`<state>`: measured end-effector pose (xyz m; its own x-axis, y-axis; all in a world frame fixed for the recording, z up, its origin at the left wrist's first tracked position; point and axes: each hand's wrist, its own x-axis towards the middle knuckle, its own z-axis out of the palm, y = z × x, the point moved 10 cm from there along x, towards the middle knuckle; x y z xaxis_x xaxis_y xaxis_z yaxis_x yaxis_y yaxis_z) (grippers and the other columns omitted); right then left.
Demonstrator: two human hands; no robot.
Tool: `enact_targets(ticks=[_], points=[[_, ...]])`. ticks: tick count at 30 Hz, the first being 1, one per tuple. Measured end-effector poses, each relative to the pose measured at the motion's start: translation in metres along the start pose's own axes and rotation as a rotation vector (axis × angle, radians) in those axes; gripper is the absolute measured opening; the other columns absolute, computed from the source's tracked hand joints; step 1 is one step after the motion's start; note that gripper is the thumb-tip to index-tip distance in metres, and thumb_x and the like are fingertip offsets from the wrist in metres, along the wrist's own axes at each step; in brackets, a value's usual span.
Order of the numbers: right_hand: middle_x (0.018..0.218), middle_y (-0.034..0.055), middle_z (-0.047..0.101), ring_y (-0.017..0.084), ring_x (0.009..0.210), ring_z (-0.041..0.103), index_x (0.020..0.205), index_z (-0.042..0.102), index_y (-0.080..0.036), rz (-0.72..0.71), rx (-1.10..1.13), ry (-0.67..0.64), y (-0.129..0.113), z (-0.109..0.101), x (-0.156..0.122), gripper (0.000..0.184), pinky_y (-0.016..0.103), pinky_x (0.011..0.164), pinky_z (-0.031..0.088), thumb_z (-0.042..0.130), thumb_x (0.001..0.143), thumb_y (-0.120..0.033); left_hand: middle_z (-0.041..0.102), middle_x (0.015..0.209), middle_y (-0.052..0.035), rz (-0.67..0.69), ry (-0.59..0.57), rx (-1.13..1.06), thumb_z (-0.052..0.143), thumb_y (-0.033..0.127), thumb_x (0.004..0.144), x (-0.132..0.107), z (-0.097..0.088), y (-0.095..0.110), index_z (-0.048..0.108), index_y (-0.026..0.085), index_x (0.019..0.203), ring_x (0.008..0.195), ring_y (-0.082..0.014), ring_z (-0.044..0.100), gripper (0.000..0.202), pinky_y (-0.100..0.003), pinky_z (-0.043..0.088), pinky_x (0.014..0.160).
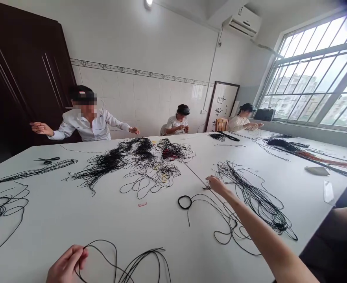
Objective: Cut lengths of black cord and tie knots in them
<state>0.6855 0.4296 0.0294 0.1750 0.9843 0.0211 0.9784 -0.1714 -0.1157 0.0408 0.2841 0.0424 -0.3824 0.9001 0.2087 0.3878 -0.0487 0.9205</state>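
Observation:
My left hand (67, 264) is at the bottom left, its thumb and fingers closed on a thin black cord (101, 241). The cord runs off in loops to the right, beside several more strands near the lower edge. My right hand (217, 185) reaches out over the middle of the table, its fingers curled together at a small dark thing (206, 188) too small to make out. Close by lie a coiled ring of black cord (185, 196) with a loose tail, and a long bundle of black cords (251, 192) to its right.
Tangled black cords (111, 161) spread over the white table (150, 232). Black-handled scissors (50, 160) lie at the left, near more cords (37, 171). Three people sit along the far side. A clear plastic piece (328, 192) lies by the right edge.

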Motion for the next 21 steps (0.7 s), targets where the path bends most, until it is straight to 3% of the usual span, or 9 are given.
enact_targets(ticks=[4,10,21], points=[[0.123,0.0093,0.061,0.021,0.105,0.063,0.122,0.059,-0.017,0.022,-0.031,-0.033,0.005,-0.005,-0.001,0.032,0.043,0.089,0.055,0.059,0.096,-0.035,0.056,0.051,-0.0013,-0.038,-0.113,-0.075,0.061,0.056,0.069,-0.004,0.006,0.001,0.054,0.022,0.052,0.059,-0.0227,0.062,0.039,-0.030,0.054,0.054],[0.124,0.0096,0.061,0.022,0.106,0.063,0.124,0.058,-0.016,0.008,-0.126,-0.036,0.002,-0.009,-0.006,0.035,0.044,0.089,0.055,0.060,0.095,-0.035,0.056,0.053,-0.0005,-0.082,-0.130,-0.125,0.062,0.054,0.068,-0.005,0.007,-0.005,0.054,0.022,0.055,0.059,-0.0214,0.060,0.035,-0.030,0.053,0.056],[0.122,0.0093,0.062,0.021,0.105,0.063,0.121,0.059,-0.016,-0.229,-0.303,-0.096,-0.025,-0.004,-0.006,0.032,0.043,0.089,0.055,0.060,0.095,-0.035,0.056,0.057,-0.0005,-0.095,-0.144,-0.148,0.060,0.048,0.072,-0.005,0.007,-0.012,0.056,0.021,0.058,0.061,-0.0203,0.057,0.031,-0.030,0.052,0.059]])
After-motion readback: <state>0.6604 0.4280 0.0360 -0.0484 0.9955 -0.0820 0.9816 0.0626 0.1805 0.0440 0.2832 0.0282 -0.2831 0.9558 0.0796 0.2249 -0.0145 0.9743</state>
